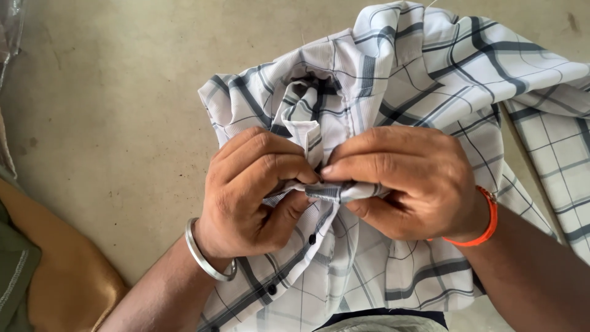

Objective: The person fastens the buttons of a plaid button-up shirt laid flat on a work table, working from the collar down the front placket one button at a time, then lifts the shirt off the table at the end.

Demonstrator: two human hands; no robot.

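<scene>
A white shirt with grey and dark blue checks [393, 98] is held bunched up over a bare concrete floor [110, 110], filling the frame from the centre out to 3 o'clock and up to 12 o'clock. The left hand [252, 190] and the right hand [405, 184] are closed narrowly, fingertips meeting at the centre, and a small fold of the front placket [335, 192] is pinched between them. The grip looks chosen to keep the two fabric edges aligned and taut at one spot, as is done when a button is worked through its hole; whether a button lies under the fingers cannot be told.

The collar opening [307, 98] is turned up toward 12 o'clock, just above the hands. The placket is run down from it toward 6 to 7 o'clock, marked by dark buttons [312, 238], so the long axis of the garment is roughly vertical in the frame, slightly tilted. A silver bangle [206, 258] is worn on the left wrist, an orange band [485, 227] on the right. Tan cloth [67, 270] is seen at 8 o'clock.
</scene>
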